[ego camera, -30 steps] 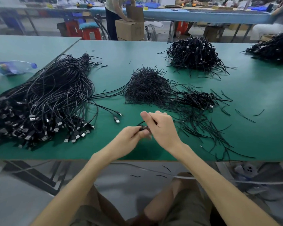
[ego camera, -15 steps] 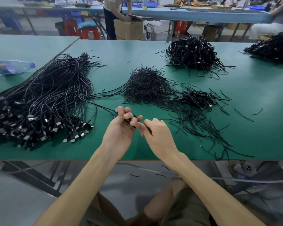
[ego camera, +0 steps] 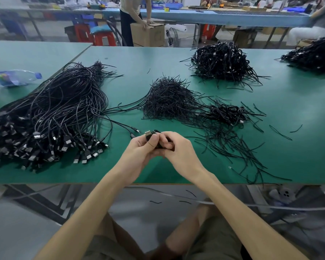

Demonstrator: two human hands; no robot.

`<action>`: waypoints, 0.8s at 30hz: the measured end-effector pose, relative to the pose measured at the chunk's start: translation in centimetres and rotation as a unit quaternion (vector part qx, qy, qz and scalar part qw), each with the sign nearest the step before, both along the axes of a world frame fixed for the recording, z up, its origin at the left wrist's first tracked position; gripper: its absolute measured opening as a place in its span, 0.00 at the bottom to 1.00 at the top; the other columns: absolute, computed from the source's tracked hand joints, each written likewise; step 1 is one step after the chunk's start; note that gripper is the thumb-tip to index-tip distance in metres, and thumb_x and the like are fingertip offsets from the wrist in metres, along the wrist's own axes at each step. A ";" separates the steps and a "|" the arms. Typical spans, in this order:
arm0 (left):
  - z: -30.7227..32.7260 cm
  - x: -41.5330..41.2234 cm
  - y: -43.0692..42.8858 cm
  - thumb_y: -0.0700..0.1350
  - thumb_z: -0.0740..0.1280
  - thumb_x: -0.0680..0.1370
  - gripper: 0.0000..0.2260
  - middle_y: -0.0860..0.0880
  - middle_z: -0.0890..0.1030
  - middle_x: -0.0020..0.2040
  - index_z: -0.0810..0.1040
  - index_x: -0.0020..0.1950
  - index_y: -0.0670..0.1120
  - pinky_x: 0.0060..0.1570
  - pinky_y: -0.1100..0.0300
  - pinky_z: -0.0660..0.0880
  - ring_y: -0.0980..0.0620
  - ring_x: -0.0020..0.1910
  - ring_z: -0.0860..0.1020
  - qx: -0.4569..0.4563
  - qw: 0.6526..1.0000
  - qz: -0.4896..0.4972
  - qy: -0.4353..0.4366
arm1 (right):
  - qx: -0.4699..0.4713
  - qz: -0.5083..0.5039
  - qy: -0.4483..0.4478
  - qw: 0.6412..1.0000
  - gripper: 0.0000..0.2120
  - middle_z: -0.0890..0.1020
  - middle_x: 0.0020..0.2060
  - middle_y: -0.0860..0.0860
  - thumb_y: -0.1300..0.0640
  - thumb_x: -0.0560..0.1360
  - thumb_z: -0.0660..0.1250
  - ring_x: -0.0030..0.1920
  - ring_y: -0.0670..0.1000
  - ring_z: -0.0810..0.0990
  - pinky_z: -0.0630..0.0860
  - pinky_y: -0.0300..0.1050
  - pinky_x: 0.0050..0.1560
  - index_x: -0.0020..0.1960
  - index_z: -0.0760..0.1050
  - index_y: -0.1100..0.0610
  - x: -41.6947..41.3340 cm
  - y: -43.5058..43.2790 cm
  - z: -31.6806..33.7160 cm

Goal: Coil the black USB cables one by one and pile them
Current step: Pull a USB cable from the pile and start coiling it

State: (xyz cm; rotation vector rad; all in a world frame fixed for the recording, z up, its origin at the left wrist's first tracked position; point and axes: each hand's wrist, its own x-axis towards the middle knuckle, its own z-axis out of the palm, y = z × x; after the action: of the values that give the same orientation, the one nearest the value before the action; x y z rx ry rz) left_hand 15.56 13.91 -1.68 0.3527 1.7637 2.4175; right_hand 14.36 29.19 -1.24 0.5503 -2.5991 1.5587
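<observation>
Both hands meet above the front middle of the green table (ego camera: 176, 59). My left hand (ego camera: 142, 152) grips a small coiled black USB cable (ego camera: 152, 135), whose silver plug sticks out above my thumb. My right hand (ego camera: 178, 152) curls over the same coil from the right and hides most of it. A big heap of uncoiled USB cables (ego camera: 51, 117) lies at the left, plugs toward me. A pile of coiled cables (ego camera: 227, 111) lies right of centre, and a bigger one (ego camera: 220, 61) sits at the back.
A mound of short black ties (ego camera: 167, 99) sits mid-table, with loose ties (ego camera: 236, 152) spread to its right front. A water bottle (ego camera: 15, 77) lies far left. Another cable pile (ego camera: 315, 55) is at the far right. A person (ego camera: 131, 17) stands at a cardboard box (ego camera: 148, 34) behind.
The coil has moved from between my fingertips into my left hand's grip. My right hand has closed over it, and both hands have shifted slightly left and away from me.
</observation>
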 end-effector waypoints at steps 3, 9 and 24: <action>-0.1 0.4 0.1 0.46 0.63 0.81 0.13 0.38 0.84 0.50 0.80 0.47 0.36 0.60 0.52 0.79 0.42 0.53 0.83 -0.076 0.996 0.037 0.016 | 0.055 0.016 0.023 0.998 0.21 0.79 0.50 0.51 0.69 0.75 0.68 0.49 0.46 0.74 0.69 0.30 0.52 0.65 0.78 0.56 0.1 0.2 -0.6; -0.5 1.1 1.2 0.47 0.63 0.80 0.13 0.42 0.82 0.45 0.78 0.45 0.37 0.52 0.55 0.80 0.48 0.46 0.81 -0.028 0.995 0.093 0.003 | 0.085 0.028 0.036 0.995 0.16 0.76 0.55 0.50 0.63 0.78 0.67 0.54 0.51 0.75 0.74 0.48 0.57 0.65 0.73 0.57 -0.1 -0.1 -1.3; -0.1 0.1 0.3 0.51 0.64 0.80 0.15 0.40 0.85 0.47 0.83 0.45 0.41 0.60 0.45 0.78 0.39 0.51 0.83 -0.147 0.985 0.089 0.015 | 0.049 0.007 0.012 0.999 0.09 0.79 0.55 0.50 0.55 0.82 0.66 0.52 0.50 0.78 0.77 0.52 0.54 0.61 0.73 0.54 0.2 -0.3 -2.3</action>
State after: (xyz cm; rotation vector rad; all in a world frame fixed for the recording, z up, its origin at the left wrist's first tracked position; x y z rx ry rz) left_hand 15.69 14.17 -1.78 0.2062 2.2143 2.2191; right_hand 14.58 28.91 -3.57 0.5924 -2.6694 1.4261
